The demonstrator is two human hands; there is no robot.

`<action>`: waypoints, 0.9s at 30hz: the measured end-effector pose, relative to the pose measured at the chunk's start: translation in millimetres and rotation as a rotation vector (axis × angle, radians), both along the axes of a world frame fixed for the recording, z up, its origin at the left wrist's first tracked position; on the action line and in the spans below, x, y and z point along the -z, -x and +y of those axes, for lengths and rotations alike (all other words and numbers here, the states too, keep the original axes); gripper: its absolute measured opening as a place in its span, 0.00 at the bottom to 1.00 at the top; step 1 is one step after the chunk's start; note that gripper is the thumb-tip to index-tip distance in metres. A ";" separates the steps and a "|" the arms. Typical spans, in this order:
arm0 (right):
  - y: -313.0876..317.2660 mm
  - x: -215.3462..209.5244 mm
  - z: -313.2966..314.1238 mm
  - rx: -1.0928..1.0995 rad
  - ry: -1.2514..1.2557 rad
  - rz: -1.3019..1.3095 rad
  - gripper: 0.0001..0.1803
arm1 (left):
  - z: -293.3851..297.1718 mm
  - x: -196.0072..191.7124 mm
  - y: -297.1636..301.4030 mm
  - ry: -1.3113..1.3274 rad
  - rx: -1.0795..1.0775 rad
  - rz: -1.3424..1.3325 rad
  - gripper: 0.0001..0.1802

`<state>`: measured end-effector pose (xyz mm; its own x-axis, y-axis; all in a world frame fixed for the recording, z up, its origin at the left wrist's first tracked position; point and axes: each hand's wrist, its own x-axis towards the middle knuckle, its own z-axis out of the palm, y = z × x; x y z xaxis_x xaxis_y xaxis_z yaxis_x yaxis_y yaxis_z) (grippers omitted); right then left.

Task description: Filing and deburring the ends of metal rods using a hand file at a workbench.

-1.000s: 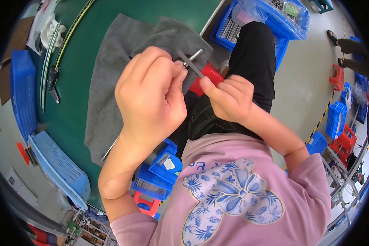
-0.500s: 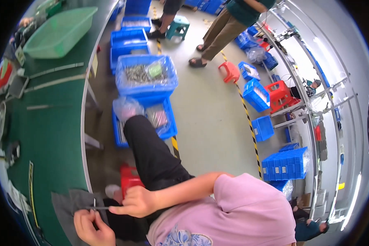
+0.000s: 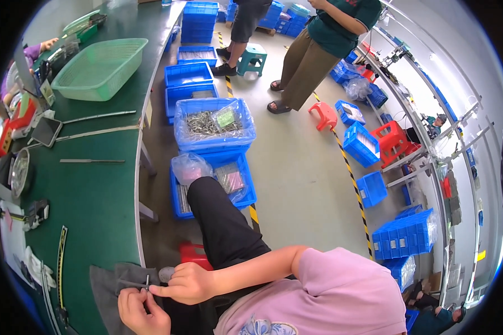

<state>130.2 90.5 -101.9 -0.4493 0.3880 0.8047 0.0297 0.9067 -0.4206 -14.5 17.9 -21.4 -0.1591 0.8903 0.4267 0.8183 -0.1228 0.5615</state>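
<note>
While both hands [image 3: 165, 293] pinch one metal rod [image 3: 133, 283], one grey cloth [image 3: 103, 285] lies beneath.

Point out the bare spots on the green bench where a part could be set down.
Bare green shows between the short metal rod and the grey cloth, out to the bench's right edge. A narrower strip lies between the green basket and the long rods. The left edge is crowded with tools. Both hands, left hand and right hand, work over the cloth.
</note>
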 end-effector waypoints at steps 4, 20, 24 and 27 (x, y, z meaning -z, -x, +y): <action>-28.8 6.4 -11.0 -0.001 0.030 -0.128 0.29 | 0.2 -1.8 -2.1 -0.030 -0.003 0.020 0.10; -22.9 -65.0 -0.8 0.022 0.200 -0.250 0.23 | 12.6 -17.2 -12.8 -0.089 -0.004 0.039 0.09; -48.4 -66.8 -5.3 -0.021 0.209 -0.335 0.23 | 9.6 -20.1 -14.0 -0.039 -0.052 0.012 0.10; -31.4 -77.1 -1.2 -0.009 0.208 -0.351 0.24 | 7.2 -19.2 -14.7 -0.028 -0.039 0.003 0.11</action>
<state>161.6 89.3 -24.8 -0.6868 0.5207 0.5071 0.1959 0.8045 -0.5607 0.2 25.2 -2.3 -0.1919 0.8713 0.4516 0.8246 -0.1064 0.5557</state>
